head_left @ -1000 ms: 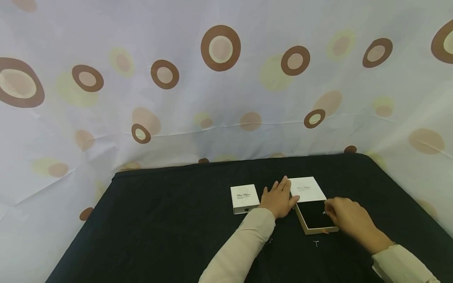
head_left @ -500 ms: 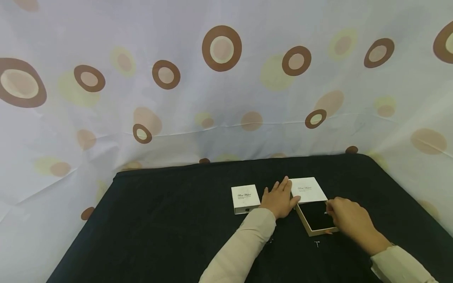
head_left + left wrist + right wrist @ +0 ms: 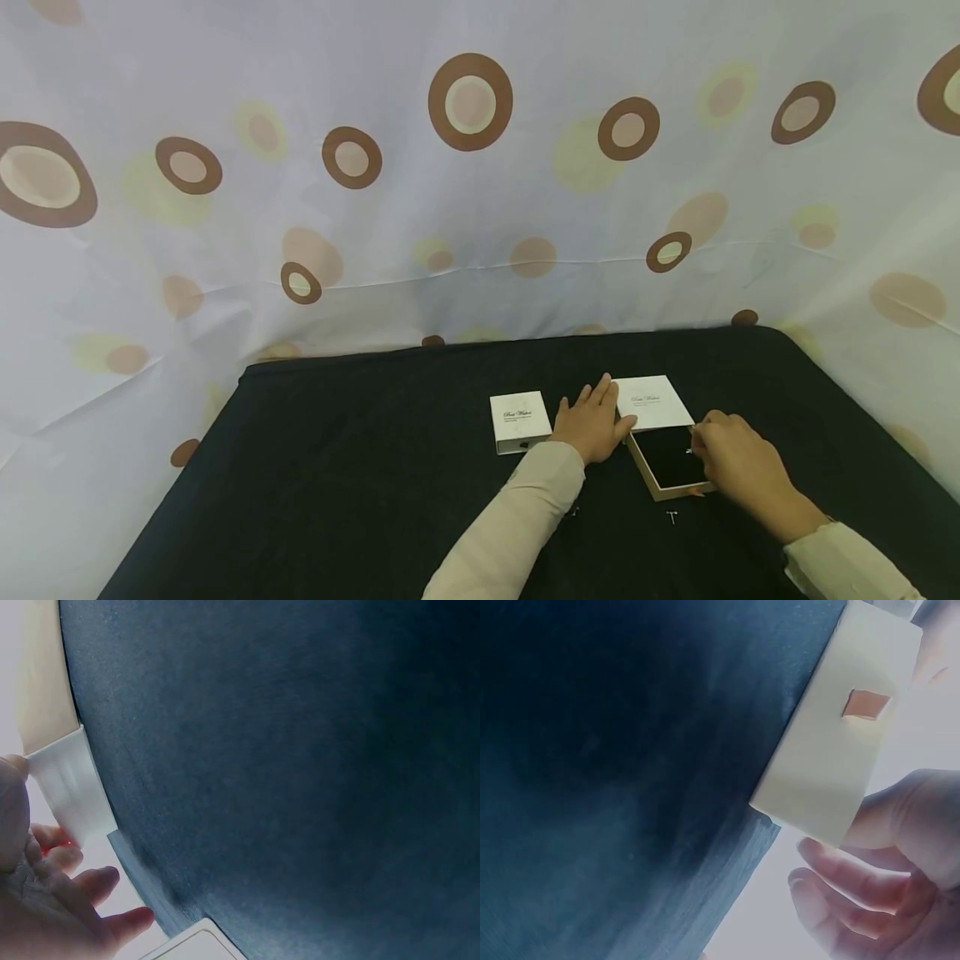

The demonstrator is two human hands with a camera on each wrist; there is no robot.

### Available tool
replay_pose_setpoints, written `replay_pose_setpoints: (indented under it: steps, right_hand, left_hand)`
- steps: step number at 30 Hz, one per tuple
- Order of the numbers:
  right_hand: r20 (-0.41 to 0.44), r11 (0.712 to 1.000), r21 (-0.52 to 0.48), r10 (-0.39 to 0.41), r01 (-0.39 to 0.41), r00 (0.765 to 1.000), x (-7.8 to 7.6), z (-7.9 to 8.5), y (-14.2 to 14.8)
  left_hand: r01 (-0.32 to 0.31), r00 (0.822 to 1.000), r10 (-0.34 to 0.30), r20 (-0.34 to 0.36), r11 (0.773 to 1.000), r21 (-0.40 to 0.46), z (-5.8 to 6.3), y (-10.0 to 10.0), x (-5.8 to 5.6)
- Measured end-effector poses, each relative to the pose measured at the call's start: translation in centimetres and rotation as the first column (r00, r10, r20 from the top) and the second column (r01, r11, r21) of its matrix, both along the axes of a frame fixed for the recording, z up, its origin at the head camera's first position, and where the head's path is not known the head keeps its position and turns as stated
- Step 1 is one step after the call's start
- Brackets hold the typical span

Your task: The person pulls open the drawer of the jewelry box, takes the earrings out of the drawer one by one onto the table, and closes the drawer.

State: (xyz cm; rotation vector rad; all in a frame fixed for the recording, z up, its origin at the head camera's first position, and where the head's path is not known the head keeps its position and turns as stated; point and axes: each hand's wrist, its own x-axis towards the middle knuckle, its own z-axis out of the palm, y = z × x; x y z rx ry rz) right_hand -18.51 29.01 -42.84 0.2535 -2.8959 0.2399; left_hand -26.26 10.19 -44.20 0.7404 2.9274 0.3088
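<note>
My left hand (image 3: 588,423) lies flat with spread fingers against the left side of a white box sleeve (image 3: 651,402), its thumb over the near edge. From this sleeve a shallow drawer (image 3: 648,475) with a black inner pad sticks out toward me. At the drawer's right side, my right hand (image 3: 742,458) has curled fingers, pinching at a small silver jewellery piece (image 3: 689,451) over the pad. The fingertips partly hide it. The right wrist view shows the drawer's pale front (image 3: 825,742) with an orange pull tab (image 3: 866,704), the thumb behind its upper edge.
A second white box (image 3: 519,421), shut, stands left of my left hand. A small T-shaped silver piece (image 3: 672,517) lies on the black cloth (image 3: 360,483) before the drawer. Another tiny shiny piece (image 3: 573,510) sits beside my left sleeve. A patterned curtain (image 3: 480,208) hangs behind.
My right hand shifts very slightly at the drawer's right side, its knuckles a little higher. The left hand, the boxes and the loose silver pieces stay in place.
</note>
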Motion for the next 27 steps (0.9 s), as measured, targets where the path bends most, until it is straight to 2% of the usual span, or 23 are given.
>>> replay_pose_setpoints:
  steps: [7,15,23,27]
  right_hand:
    - [-0.048,0.999,-0.011,0.030,-0.031,0.998,-0.06,-0.18,0.05]
    - [-0.112,0.998,-0.007,0.058,-0.059,0.992,-0.05,-0.25,0.09]
    - [-0.093,1.000,-0.011,0.014,-0.015,0.996,0.45,-0.12,-0.10]
    - [-0.103,1.000,-0.011,0.012,-0.013,0.995,0.49,-0.08,-0.02]
  left_hand:
    - [-0.006,1.000,0.006,-0.009,1.000,-0.004,0.26,-0.07,0.32]
    - [0.003,1.000,-0.003,-0.013,1.000,0.006,0.12,-0.06,0.15]
    - [0.000,1.000,0.000,-0.012,1.000,0.006,-0.33,0.03,-0.01]
    - [-0.003,1.000,0.003,-0.009,1.000,0.008,-0.13,-0.01,0.13]
